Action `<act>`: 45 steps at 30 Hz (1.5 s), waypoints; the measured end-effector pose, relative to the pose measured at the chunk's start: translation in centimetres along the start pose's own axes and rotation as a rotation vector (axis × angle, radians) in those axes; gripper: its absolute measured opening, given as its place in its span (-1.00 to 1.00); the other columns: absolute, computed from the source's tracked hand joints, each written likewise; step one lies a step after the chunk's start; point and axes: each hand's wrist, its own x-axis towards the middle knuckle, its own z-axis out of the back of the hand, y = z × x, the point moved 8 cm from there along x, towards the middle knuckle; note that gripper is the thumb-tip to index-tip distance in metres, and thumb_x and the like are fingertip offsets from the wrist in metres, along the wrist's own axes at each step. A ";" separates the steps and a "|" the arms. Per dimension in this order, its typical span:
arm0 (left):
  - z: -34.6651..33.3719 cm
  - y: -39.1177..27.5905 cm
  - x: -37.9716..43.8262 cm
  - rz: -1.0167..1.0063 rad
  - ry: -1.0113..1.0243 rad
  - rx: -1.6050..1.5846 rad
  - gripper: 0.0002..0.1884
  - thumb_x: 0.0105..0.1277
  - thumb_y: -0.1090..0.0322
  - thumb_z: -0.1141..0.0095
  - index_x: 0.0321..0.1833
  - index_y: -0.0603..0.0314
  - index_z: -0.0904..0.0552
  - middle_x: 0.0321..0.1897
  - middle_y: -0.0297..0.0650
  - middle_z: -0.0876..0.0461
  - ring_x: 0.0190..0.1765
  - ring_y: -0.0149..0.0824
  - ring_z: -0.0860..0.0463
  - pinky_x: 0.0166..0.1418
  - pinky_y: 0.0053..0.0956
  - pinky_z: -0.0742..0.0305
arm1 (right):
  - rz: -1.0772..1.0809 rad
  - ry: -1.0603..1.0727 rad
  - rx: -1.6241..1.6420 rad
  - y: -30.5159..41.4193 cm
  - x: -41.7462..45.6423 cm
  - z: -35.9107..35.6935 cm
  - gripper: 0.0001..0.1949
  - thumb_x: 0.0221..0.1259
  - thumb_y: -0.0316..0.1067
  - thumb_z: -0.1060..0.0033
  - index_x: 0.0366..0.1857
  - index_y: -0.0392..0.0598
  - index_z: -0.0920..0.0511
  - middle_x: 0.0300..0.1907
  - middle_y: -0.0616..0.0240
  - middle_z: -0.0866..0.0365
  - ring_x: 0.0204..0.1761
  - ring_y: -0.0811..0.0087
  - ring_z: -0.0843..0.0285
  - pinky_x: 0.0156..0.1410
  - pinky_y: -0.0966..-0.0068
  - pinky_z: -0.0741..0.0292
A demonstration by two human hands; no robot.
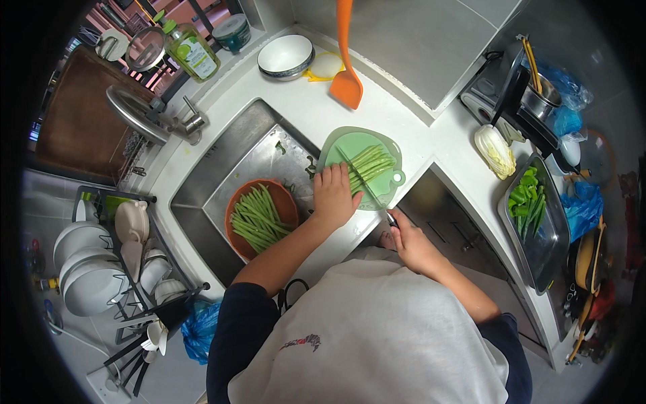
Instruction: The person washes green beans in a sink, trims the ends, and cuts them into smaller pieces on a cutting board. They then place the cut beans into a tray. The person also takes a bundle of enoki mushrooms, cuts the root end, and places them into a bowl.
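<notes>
A green cutting board [330, 146] lies on the white counter beside the sink, with a bundle of green beans [374, 162] on it. My right hand [415, 245] is closed around the dark handle of a kitchen knife [363, 179], whose blade lies across the beans near their left ends. My left hand [335, 196] rests on the board's left part, left of the blade, fingers together; whether beans are under it is hidden. In the sink stands an orange-brown bowl [233, 202] filled with whole green beans [260, 217].
Leafy scraps lie in the steel sink [237, 166]. Behind the board are an orange spatula [346, 88] and stacked bowls [285, 54]. A napa cabbage [494, 150] and a metal tray [547, 252] with cut green vegetables stand right; a dish rack [174, 262] stands left.
</notes>
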 end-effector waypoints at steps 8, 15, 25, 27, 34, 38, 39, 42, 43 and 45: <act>-1.5 0.3 0.1 -0.016 -0.010 0.093 -0.31 0.18 -0.04 -0.14 0.20 0.43 -0.42 0.02 -0.04 -0.43 0.05 -0.12 -0.38 0.15 -0.22 -0.25 | -0.017 0.020 -0.026 0.1 0.5 -0.1 -0.62 0.44 -0.26 0.22 0.27 -0.07 -0.21 -0.28 -0.29 -0.58 -0.17 -0.27 -0.54 -0.04 -0.03 -0.43; -2.0 0.1 0.0 -0.035 0.026 0.142 -0.33 0.20 -0.04 -0.11 0.21 0.40 -0.43 0.03 -0.10 -0.41 0.05 -0.15 -0.37 0.15 -0.21 -0.26 | 0.011 0.044 -0.075 -0.4 1.5 -0.1 -0.61 0.44 -0.25 0.20 0.26 -0.12 -0.21 -0.30 -0.28 -0.58 -0.20 -0.25 -0.54 -0.07 0.01 -0.44; -2.2 0.5 0.1 -0.008 0.042 0.022 -0.39 0.14 0.11 -0.20 0.18 0.38 -0.43 -0.01 -0.07 -0.42 0.02 -0.12 -0.40 0.05 -0.26 -0.33 | -0.024 0.085 -0.101 -0.3 4.2 -0.4 -0.60 0.44 -0.18 0.17 0.25 -0.10 -0.21 -0.28 -0.27 -0.58 -0.16 -0.21 -0.55 -0.05 0.07 -0.45; -3.9 1.5 0.0 -0.042 0.016 -0.014 -0.50 0.14 0.23 -0.16 0.11 0.37 -0.46 -0.09 -0.06 -0.45 -0.04 -0.11 -0.44 0.02 -0.22 -0.39 | -0.020 0.091 -0.114 0.1 4.1 -0.1 -0.60 0.45 -0.19 0.18 0.25 -0.11 -0.20 -0.34 -0.24 -0.58 -0.21 -0.20 -0.56 -0.09 0.08 -0.45; -2.6 2.9 2.2 0.117 0.318 -0.286 -0.66 0.00 0.50 -0.15 -0.12 0.41 -0.48 -0.20 0.10 -0.52 -0.13 0.12 -0.57 -0.02 -0.13 -0.51 | 0.031 0.064 -0.073 -0.1 4.1 0.0 -0.62 0.45 -0.20 0.17 0.23 -0.13 -0.23 -0.45 -0.15 -0.58 -0.38 -0.08 -0.59 -0.19 0.14 -0.48; -2.2 3.2 2.8 0.190 0.316 -0.253 -0.76 -0.04 0.48 -0.19 -0.27 0.37 -0.54 -0.25 0.12 -0.58 -0.13 0.12 -0.61 -0.06 -0.13 -0.55 | -0.020 0.150 0.018 -0.2 3.9 0.6 -0.57 0.46 -0.14 0.23 0.26 -0.16 -0.22 -0.19 -0.25 -0.59 -0.09 -0.20 -0.54 0.02 0.12 -0.45; -2.0 3.2 3.0 0.206 0.322 -0.204 -0.79 -0.03 0.47 -0.19 -0.30 0.36 -0.56 -0.27 0.11 -0.60 -0.13 0.12 -0.62 -0.07 -0.13 -0.55 | -0.006 0.128 0.052 -0.1 3.7 1.0 -0.56 0.46 -0.14 0.23 0.28 -0.16 -0.21 -0.17 -0.25 -0.59 -0.08 -0.20 -0.53 0.03 0.13 -0.44; -1.2 3.7 3.4 0.263 0.386 -0.153 -0.82 -0.03 0.41 -0.24 -0.37 0.33 -0.61 -0.29 0.10 -0.63 -0.14 0.11 -0.62 -0.08 -0.13 -0.56 | 0.025 0.074 0.223 -0.3 2.1 1.8 -0.55 0.47 -0.16 0.23 0.32 -0.13 -0.16 -0.33 -0.01 -0.54 -0.32 0.06 -0.50 -0.20 0.27 -0.43; -1.0 4.2 3.5 0.284 0.418 -0.154 -0.82 -0.03 0.38 -0.27 -0.39 0.32 -0.63 -0.29 0.10 -0.64 -0.15 0.11 -0.63 -0.09 -0.13 -0.56 | 0.037 0.061 0.290 -0.2 1.5 2.2 -0.55 0.47 -0.17 0.23 0.34 -0.11 -0.15 -0.41 0.11 -0.52 -0.45 0.20 -0.48 -0.32 0.33 -0.43; 0.0 5.5 4.2 0.311 0.399 -0.297 -0.73 -0.04 0.28 -0.32 -0.35 0.33 -0.64 -0.23 0.12 -0.63 -0.09 0.10 -0.61 -0.04 -0.16 -0.55 | -0.024 0.085 0.555 -0.4 -0.3 2.9 -0.60 0.49 -0.22 0.25 0.32 -0.06 -0.16 -0.63 0.37 -0.29 -0.76 0.56 -0.24 -0.63 0.55 -0.28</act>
